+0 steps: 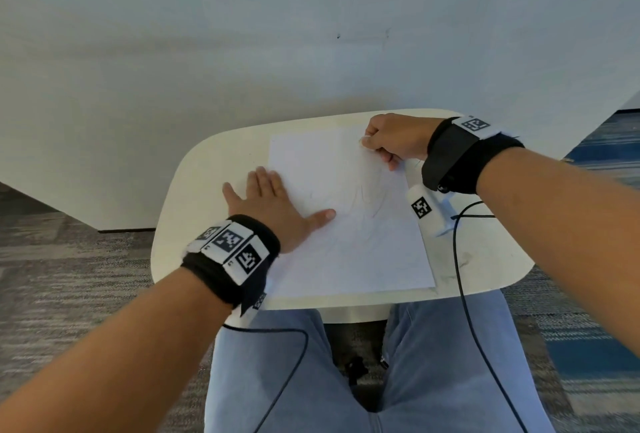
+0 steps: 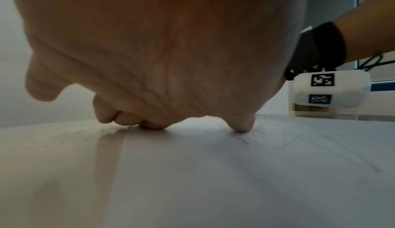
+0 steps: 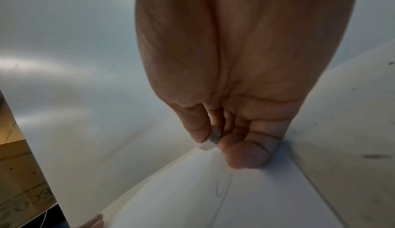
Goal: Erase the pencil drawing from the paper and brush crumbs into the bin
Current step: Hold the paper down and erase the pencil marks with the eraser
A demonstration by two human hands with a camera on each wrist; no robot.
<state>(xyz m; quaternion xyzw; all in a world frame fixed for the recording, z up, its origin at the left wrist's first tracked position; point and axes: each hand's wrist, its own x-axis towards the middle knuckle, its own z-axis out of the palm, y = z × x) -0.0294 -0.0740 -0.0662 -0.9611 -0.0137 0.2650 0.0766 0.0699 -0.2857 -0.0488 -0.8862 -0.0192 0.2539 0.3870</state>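
A white sheet of paper (image 1: 349, 225) with faint pencil lines (image 1: 363, 200) lies on a small cream table (image 1: 194, 190). My left hand (image 1: 273, 204) lies flat with straight fingers on the paper's left edge, thumb spread onto the sheet; its fingertips (image 2: 149, 126) touch down in the left wrist view. My right hand (image 1: 391, 142) is at the paper's far right corner, fingers curled, pinching a small white eraser (image 3: 207, 144) with a grey smudged face. The eraser's tip is at the paper (image 3: 245, 197), beyond a pencil stroke (image 3: 224, 187).
A white wall rises just behind the table. Black cables (image 1: 460, 259) run over the table's right side and across my lap. A white tagged camera block (image 1: 426, 211) hangs under my right wrist. Dark specks (image 2: 64, 138) dot the table left of the paper. Carpet surrounds the table.
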